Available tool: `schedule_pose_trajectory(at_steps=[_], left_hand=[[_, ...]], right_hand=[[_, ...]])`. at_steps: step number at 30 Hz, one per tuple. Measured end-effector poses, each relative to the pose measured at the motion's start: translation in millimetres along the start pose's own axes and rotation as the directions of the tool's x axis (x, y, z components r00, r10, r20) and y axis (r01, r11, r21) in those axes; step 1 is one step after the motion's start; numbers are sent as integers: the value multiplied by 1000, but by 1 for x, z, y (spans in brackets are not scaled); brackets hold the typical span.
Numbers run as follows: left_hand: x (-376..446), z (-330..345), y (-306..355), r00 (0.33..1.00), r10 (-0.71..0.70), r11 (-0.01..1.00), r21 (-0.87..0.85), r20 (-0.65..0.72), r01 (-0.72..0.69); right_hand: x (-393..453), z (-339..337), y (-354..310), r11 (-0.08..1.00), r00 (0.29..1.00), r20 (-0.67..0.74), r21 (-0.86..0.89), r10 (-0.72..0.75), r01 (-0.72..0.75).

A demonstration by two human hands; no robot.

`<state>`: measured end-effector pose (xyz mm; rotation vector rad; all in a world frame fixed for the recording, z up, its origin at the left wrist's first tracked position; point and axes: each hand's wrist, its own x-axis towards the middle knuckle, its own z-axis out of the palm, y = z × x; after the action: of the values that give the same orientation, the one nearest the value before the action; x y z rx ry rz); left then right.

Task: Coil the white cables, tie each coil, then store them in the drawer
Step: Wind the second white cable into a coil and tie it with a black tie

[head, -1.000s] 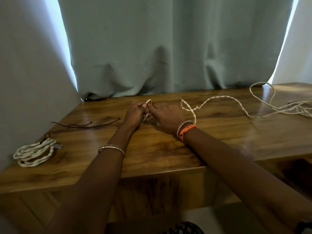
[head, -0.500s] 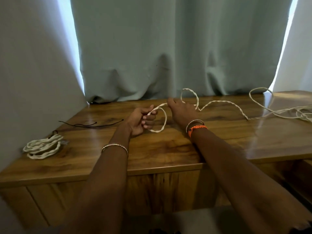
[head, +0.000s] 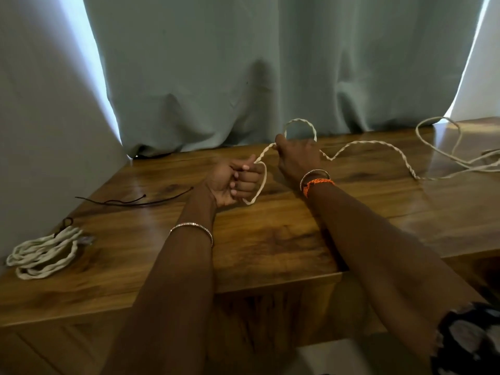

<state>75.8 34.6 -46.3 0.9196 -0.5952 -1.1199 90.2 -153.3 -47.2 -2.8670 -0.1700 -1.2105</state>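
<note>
Left hand (head: 238, 181) fingers curled round first loop of white cable (head: 359, 144); right hand (head: 297, 155) pinching next length just beyond, slack trailing rightward across desk (head: 270, 239). Risk: trailing slack snagging, loops slipping from loosened fingers.

— What sort of place is this?

— A room in a home, by the look of it. A long pale green curtain (head: 243, 71) hangs behind a polished wooden bench (head: 270, 239), with daylight showing at its edges.

— Anything else that points to a home?

— The plain wall (head: 40, 131) on the left, and the bench's wood-panelled front (head: 270, 320) like household furniture.
</note>
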Motion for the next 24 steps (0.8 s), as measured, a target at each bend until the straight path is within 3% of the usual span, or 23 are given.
schedule_pose_trajectory(at_steps=[4,10,13,16,18,21,24], left_hand=[[11,27,1,1000,16,987,162,20,-19],[14,32,2,995,-23,999,29,96,20],[14,43,8,990,139,990,8,-26,-139],[16,44,12,888,361,916,-72,-286,-395],[15,39,12,821,392,887,-65,-414,-456],[11,37,9,843,381,898,-66,-380,-436],[4,39,8,873,380,902,-85,-305,-423]], right_hand=[[3,11,12,988,988,-12,23,152,-152],[0,10,5,977,974,78,-35,214,-212],[-4,6,-7,979,974,144,-135,175,-156],[-7,7,-13,988,985,167,-154,47,-21],[-8,5,-20,992,996,63,119,-55,47],[-11,-6,-39,771,983,-64,613,-170,173],[-14,-17,-49,639,975,-70,745,-211,191]])
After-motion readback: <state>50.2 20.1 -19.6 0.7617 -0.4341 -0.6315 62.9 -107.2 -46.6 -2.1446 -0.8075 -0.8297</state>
